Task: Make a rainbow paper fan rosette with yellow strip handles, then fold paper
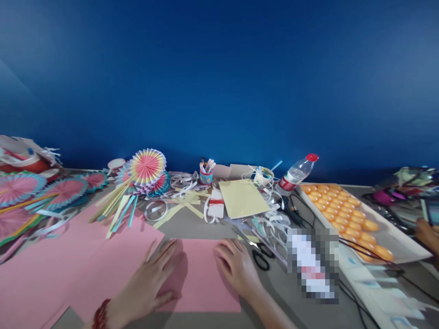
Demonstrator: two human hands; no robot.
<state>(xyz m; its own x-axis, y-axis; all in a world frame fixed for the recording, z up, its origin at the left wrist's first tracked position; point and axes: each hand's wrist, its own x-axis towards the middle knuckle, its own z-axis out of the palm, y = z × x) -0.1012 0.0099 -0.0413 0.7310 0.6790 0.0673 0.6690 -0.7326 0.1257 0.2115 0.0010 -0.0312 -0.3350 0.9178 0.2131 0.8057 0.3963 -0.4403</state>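
A pink sheet of paper (202, 281) lies on the grey table in front of me. My left hand (154, 278) rests flat on its left part, fingers stretched out, a red bead bracelet at the wrist. My right hand (236, 265) lies on the sheet's upper right part, fingers extended and pressing the paper down. Neither hand holds anything. A larger pink sheet (68, 265) lies just to the left, partly under the left hand's side.
Black-handled scissors (259, 256) lie right of my right hand. Behind are a yellow sheet (242, 197), paper strips, folded paper fans (147, 167), a pen cup (206, 172), a plastic bottle (297, 173) and a tray of orange balls (346, 214). Another person's hand (427, 235) is at far right.
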